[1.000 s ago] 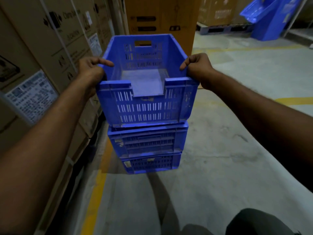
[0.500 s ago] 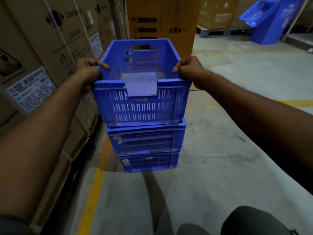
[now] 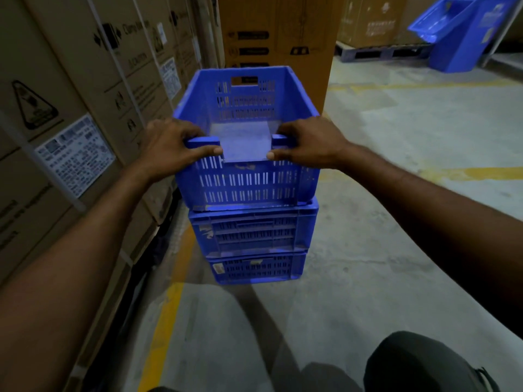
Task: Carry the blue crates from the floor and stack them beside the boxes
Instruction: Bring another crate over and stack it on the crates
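Left grip: curled around the top crate's near rim.
Right grip: clasping the same rim.
Top crate: on two stacked crates, just beside cardboard boxes.

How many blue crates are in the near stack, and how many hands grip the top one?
Blue crates in the stack: 3 (top crate, middle crate, bottom crate)
Hands on the top crate: 2 (left hand, right hand)
Total: 5
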`<action>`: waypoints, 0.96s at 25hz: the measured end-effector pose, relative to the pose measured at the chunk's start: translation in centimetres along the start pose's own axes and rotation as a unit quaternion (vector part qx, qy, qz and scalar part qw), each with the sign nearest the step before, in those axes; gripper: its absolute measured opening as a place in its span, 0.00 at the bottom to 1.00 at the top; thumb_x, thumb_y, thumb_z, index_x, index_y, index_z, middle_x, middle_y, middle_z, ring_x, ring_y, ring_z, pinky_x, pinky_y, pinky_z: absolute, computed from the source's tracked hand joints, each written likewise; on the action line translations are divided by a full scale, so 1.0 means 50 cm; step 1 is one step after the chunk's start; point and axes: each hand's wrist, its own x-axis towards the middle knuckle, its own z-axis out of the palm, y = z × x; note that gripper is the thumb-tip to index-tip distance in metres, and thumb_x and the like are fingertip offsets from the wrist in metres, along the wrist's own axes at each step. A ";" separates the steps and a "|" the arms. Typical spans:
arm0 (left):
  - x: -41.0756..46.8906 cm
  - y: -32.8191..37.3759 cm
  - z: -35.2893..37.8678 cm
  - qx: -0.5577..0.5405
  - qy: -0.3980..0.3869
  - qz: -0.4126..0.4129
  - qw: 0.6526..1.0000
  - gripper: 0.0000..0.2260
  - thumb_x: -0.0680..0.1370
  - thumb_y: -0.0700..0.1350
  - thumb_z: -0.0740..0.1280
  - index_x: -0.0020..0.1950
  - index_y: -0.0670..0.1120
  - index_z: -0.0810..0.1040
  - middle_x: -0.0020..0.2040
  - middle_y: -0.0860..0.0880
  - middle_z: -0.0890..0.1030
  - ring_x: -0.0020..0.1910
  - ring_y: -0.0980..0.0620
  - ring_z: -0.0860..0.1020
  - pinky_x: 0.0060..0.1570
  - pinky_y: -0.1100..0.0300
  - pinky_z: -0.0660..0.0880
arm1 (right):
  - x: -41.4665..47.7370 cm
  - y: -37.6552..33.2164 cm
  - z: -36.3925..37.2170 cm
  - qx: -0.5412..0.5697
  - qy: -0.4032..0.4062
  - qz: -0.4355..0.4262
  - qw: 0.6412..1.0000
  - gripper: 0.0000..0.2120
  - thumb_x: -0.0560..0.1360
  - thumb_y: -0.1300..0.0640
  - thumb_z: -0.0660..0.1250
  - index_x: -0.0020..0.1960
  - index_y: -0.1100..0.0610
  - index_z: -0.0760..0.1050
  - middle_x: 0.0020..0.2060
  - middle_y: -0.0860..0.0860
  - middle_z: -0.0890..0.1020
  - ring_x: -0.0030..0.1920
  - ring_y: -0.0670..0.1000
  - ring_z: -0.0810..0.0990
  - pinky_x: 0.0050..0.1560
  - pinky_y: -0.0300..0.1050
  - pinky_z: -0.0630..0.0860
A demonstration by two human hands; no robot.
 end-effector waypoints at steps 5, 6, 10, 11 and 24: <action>0.006 0.034 -0.014 0.056 -0.012 -0.001 0.998 0.37 0.72 0.77 0.54 0.41 0.45 0.83 0.30 0.43 0.81 0.26 0.47 0.76 0.29 0.52 0.69 | -0.008 0.012 -0.023 -0.023 -0.011 -0.001 1.000 0.14 0.77 0.43 0.69 0.56 0.51 0.77 0.45 0.49 0.79 0.44 0.51 0.76 0.41 0.45 0.68; 0.009 0.040 -0.015 0.059 -0.011 0.000 0.998 0.37 0.72 0.76 0.54 0.41 0.44 0.83 0.31 0.43 0.81 0.27 0.47 0.76 0.30 0.52 0.70 | -0.010 0.016 -0.026 -0.021 -0.015 0.002 1.000 0.12 0.77 0.44 0.69 0.55 0.50 0.76 0.45 0.48 0.80 0.44 0.51 0.76 0.41 0.45 0.69; 0.000 0.036 -0.014 0.037 -0.005 0.014 0.999 0.35 0.72 0.76 0.56 0.40 0.45 0.82 0.30 0.44 0.80 0.27 0.49 0.76 0.30 0.55 0.67 | -0.019 0.016 -0.016 -0.004 -0.009 -0.007 1.000 0.11 0.77 0.45 0.68 0.55 0.49 0.75 0.46 0.48 0.80 0.45 0.51 0.76 0.42 0.45 0.69; -0.007 0.029 -0.012 0.020 0.002 0.017 1.000 0.33 0.72 0.75 0.57 0.40 0.46 0.83 0.30 0.45 0.80 0.27 0.49 0.76 0.30 0.57 0.67 | -0.020 0.013 -0.006 -0.005 0.002 -0.014 1.000 0.12 0.77 0.45 0.68 0.56 0.50 0.76 0.47 0.49 0.80 0.45 0.52 0.77 0.42 0.45 0.68; -0.055 0.038 0.031 0.094 0.063 0.032 0.993 0.25 0.77 0.69 0.60 0.52 0.49 0.79 0.41 0.47 0.81 0.43 0.42 0.78 0.51 0.50 0.67 | -0.050 0.004 0.048 -0.078 0.116 -0.038 0.989 0.16 0.75 0.51 0.69 0.61 0.54 0.73 0.56 0.54 0.81 0.55 0.59 0.76 0.56 0.55 0.70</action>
